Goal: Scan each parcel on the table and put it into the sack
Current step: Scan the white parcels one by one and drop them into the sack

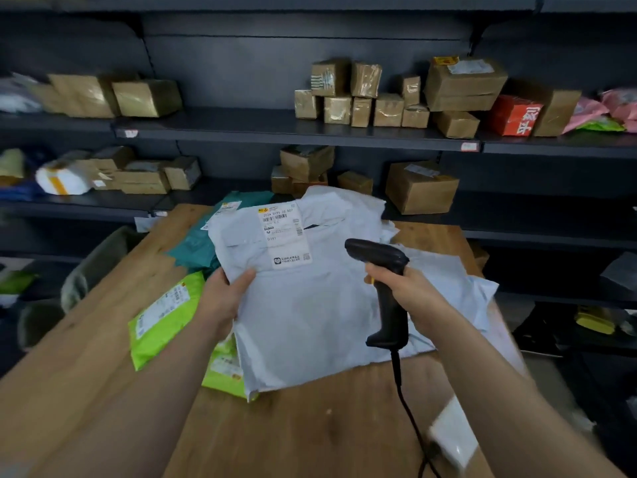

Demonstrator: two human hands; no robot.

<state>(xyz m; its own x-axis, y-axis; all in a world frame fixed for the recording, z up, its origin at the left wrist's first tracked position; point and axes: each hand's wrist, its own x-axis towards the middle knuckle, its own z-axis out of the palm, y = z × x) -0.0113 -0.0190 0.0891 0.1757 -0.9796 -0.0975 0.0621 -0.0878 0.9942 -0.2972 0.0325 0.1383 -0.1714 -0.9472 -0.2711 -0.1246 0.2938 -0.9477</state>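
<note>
Behind, dark shelves (241, 129) carry stacked boxes. Nearer, the wooden table (310, 426) bears a heap of soft parcels, among them a lime green parcel (162, 315). On top is a big pale grey parcel (310, 315), tilted up off the heap, likely so that its barcode faces the reader. The left hand (224, 298) grips its left edge, thumb on top and fingers hidden beneath. The right hand (406, 288) is clenched round a black scanner (382, 267), aimed toward the white label (286, 236). I cannot pick out the sack with certainty.
</note>
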